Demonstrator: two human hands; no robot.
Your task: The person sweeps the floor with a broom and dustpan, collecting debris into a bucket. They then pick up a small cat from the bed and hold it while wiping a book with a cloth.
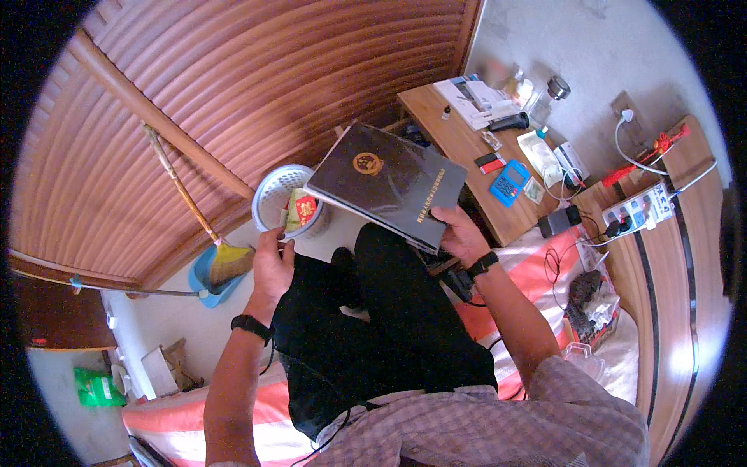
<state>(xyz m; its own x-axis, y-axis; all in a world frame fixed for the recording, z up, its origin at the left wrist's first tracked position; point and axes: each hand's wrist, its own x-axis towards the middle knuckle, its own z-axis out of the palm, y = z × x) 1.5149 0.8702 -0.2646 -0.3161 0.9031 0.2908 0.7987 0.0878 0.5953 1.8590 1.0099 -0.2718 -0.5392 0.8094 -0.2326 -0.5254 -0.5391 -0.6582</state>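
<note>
My right hand [463,236] grips the lower right corner of a dark folder or booklet [385,178] with a clear plastic cover, a gold emblem and gold writing. It is held over my right knee. My left hand [273,262] is raised above my left knee, thumb and index finger close together beside the rim of a pale plastic basket [259,198]; whether something small is pinched there cannot be made out. In the basket lie a red packet [306,209] and a yellow-green one.
A wooden desk [455,140] at the right bears papers, a blue card terminal [509,183] and a glass jar. A broom [192,198] leans by a blue dustpan [204,268]. A power strip [639,210] and cables lie beside the striped bed [525,262].
</note>
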